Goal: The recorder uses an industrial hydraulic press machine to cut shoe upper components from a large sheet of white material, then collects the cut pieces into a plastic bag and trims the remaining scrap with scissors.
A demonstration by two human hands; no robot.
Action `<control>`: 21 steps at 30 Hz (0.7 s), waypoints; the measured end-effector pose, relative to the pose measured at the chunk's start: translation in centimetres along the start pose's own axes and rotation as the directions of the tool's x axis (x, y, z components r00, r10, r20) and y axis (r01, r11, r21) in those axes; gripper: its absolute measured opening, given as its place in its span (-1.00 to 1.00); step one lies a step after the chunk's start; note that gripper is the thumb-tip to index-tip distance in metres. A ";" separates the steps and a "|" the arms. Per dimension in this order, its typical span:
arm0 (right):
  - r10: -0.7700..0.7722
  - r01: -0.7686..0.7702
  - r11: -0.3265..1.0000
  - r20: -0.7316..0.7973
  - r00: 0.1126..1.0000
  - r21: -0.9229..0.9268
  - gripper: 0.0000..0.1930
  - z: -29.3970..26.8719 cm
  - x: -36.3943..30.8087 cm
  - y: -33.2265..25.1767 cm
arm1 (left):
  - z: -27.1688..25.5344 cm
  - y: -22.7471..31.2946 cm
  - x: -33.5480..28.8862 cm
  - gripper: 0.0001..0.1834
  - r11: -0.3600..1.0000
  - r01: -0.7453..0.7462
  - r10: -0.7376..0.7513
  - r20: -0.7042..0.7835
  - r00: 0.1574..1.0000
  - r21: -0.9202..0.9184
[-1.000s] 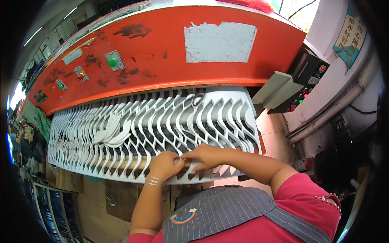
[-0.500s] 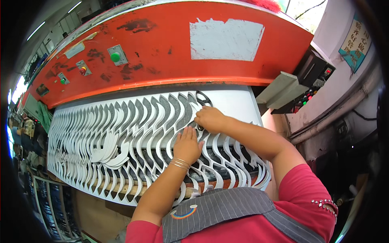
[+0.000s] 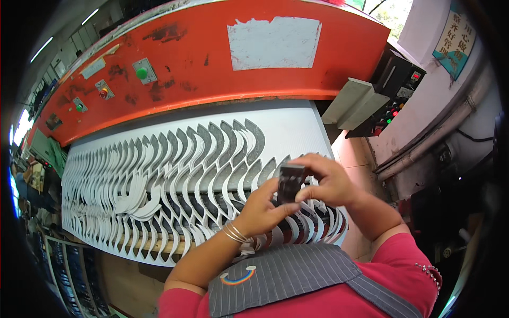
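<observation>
Both my hands hold a dark cutting die (image 3: 290, 184), tilted up above the sheet and somewhat blurred. My left hand (image 3: 263, 211) grips its left and lower side, thumb stretched underneath. On the right side, the fingers and thumb of my right hand (image 3: 330, 183) close on its upper and right edges. Below lies a large white sheet (image 3: 289, 119), cut through in rows of curved, leaf-shaped openings. A loose pile of curved white cut pieces (image 3: 133, 193) rests on the sheet, left of my hands.
Beyond the sheet stands a red press beam (image 3: 185, 69) with a green button (image 3: 142, 73) and a red knob (image 3: 104, 93). At the right are a metal bracket (image 3: 352, 103) and a dark control box (image 3: 395, 87). A metal rack (image 3: 66, 270) stands lower left.
The die has been lifted off the sheet's uncut edge, leaving a new curved cut there. Both hands have moved right and toward me, and the left has come off the sheet onto the die.
</observation>
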State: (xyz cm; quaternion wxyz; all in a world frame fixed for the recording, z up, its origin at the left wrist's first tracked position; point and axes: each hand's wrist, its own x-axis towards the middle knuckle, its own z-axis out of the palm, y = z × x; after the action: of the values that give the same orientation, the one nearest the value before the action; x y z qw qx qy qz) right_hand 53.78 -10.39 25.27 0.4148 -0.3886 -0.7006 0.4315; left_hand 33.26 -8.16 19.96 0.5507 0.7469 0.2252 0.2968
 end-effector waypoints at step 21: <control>-0.089 0.045 0.994 0.492 0.866 0.101 -0.45 6.3 -3.2 3.9 | 1.4 3.9 -8.0 -0.51 0.792 0.323 -0.334 0.076 0.940 -0.517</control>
State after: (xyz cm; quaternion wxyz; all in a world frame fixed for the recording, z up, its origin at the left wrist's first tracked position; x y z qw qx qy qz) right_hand 49.83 -13.82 19.07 0.2523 -0.2219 -0.7773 0.5319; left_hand 28.47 -15.59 21.82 0.7734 0.5157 0.2675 0.2536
